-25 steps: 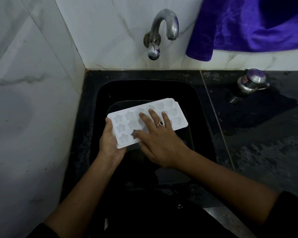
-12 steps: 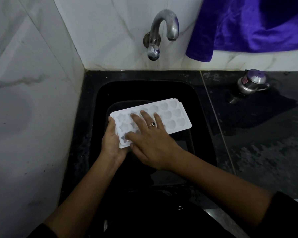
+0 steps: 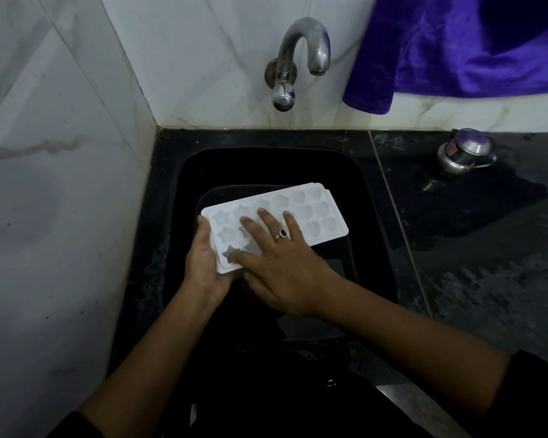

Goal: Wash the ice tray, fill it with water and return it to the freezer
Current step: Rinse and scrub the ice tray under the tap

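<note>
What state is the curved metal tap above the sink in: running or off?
Off. No water stream shows below the spout of the curved metal tap, above the white plastic ice tray.

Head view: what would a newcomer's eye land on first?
The white ice tray stands out against the black sink: the left hand grips its left end, the right hand lies flat across its star moulds. At top right, a vivid purple cloth hangs beside the steel tap.

Right hand (image 3: 285,270) covers the ice tray's (image 3: 310,213) middle cells (left hand's (image 3: 203,263) fingers hidden beneath it)
</note>
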The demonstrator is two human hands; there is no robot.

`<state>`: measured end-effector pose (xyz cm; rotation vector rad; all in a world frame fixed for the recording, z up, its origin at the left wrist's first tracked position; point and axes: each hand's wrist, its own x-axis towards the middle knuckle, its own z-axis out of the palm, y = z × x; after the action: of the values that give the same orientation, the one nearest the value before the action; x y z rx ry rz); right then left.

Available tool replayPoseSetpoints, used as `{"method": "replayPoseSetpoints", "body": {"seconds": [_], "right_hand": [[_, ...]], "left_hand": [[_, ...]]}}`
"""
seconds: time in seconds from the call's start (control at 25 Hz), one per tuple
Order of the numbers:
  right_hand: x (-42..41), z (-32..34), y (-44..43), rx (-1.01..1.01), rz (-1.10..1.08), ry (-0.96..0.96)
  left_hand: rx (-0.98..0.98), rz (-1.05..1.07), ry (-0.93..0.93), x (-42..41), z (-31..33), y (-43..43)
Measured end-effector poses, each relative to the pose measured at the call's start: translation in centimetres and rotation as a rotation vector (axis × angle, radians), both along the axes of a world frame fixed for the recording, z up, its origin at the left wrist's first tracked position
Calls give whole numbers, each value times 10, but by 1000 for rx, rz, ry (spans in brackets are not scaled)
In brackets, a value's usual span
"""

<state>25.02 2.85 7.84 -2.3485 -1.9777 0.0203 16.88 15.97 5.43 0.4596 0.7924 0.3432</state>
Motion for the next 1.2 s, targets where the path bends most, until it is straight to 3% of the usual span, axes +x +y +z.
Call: {"method": "replayPoseSetpoints", "body": {"seconds": [1.2], "right_hand": [[3, -1, -7, 33, 33, -17]], "left_hand": [[0, -1, 18, -5, 6, -8]]}}
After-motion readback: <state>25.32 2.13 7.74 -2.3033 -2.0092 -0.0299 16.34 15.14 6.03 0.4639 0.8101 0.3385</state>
